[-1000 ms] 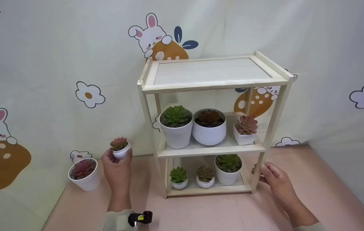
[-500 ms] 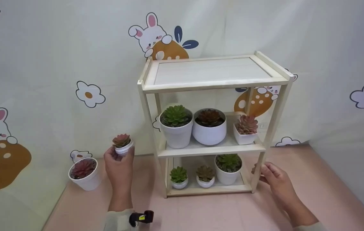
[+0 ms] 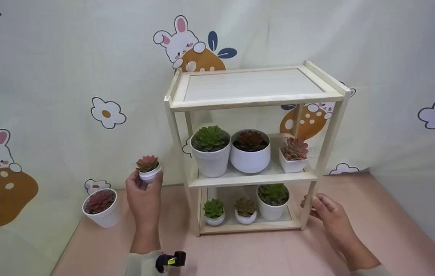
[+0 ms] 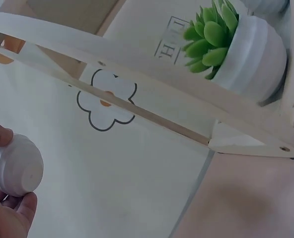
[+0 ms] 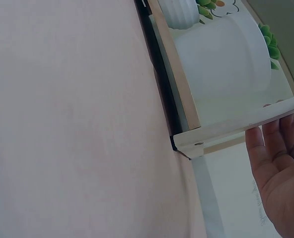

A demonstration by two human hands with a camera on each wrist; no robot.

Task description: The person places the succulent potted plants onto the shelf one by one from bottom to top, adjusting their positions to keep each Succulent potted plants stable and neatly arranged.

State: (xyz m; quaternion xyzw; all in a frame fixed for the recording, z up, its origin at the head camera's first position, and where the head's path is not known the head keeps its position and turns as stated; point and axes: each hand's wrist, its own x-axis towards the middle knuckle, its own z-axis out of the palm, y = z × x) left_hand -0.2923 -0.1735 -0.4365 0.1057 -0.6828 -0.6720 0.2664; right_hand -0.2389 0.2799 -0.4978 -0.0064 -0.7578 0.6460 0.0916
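My left hand (image 3: 144,199) holds a small white pot with a pinkish succulent (image 3: 147,163) above the table, left of a wooden shelf rack (image 3: 254,179). In the left wrist view the fingers and thumb pinch the white pot (image 4: 24,166), its plain base showing; the plant is hidden there. My right hand (image 3: 332,214) grips the rack's front right post low down, with fingertips reaching past it. On the middle shelf stand a green succulent (image 3: 210,138), a brown succulent (image 3: 251,141) and a pink succulent (image 3: 295,149), all in white pots.
The bottom shelf bears a small green succulent (image 3: 213,209), a small brownish succulent (image 3: 245,207) and a larger potted green succulent (image 3: 272,195). A dark red succulent in a white pot (image 3: 104,212) stands on the pink table (image 3: 248,257) at left. Behind hangs a printed backdrop (image 3: 56,76).
My left hand has drifted slightly up and to the right with the small potted succulent, closer to the rack. The right hand stays at the post.
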